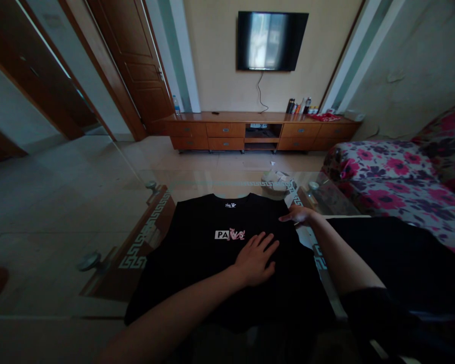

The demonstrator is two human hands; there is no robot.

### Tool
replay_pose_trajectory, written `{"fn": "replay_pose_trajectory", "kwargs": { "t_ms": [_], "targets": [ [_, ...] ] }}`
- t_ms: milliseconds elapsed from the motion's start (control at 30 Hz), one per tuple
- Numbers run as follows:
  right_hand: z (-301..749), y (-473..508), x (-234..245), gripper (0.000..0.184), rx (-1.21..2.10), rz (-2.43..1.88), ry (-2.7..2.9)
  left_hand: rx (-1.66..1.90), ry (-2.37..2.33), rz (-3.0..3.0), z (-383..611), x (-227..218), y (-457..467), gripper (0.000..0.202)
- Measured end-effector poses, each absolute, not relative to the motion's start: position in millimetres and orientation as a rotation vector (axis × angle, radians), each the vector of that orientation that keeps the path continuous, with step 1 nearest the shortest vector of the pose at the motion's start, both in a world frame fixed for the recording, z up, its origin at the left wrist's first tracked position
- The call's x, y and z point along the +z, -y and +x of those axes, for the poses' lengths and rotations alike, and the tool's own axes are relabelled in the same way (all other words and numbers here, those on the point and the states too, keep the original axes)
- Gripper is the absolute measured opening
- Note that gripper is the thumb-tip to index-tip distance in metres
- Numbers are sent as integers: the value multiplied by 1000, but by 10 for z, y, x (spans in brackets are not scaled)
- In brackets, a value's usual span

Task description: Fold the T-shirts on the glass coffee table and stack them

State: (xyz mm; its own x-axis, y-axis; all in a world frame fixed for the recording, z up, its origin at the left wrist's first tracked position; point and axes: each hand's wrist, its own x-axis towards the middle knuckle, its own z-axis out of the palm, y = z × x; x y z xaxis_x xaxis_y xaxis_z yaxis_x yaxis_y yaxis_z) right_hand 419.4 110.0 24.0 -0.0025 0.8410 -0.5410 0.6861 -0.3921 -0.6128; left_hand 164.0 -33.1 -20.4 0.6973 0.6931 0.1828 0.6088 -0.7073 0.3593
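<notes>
A black T-shirt (pixel 197 268) lies spread front up on a glass table (pixel 159 207), its neck at the far side. Across its chest runs a "PAWS" print with a pink figure. My left hand (pixel 256 259) rests flat on the chest, fingers apart, just right of the print. At the shirt's right shoulder, my right hand (pixel 299 215) has its thumb over the cloth and its fingers curled at the edge, partly hidden. The shirt's lower end fades into shadow near me.
Dark cloth (pixel 394 258) lies to the right, beside a floral sofa (pixel 387 167). Under the glass near the far right corner is a pale round object (pixel 276 179). A wooden TV cabinet (pixel 223 130) with bottles stands at the wall below a television (pixel 273 40).
</notes>
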Motion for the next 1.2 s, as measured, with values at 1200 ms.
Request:
{"fn": "replay_pose_trajectory", "kwargs": {
  "t_ms": [1200],
  "targets": [
    [4422, -896, 207, 48, 1680, -2054, 1712, 442, -1141, 2631, 1533, -261, 81, 66]
  ]
}}
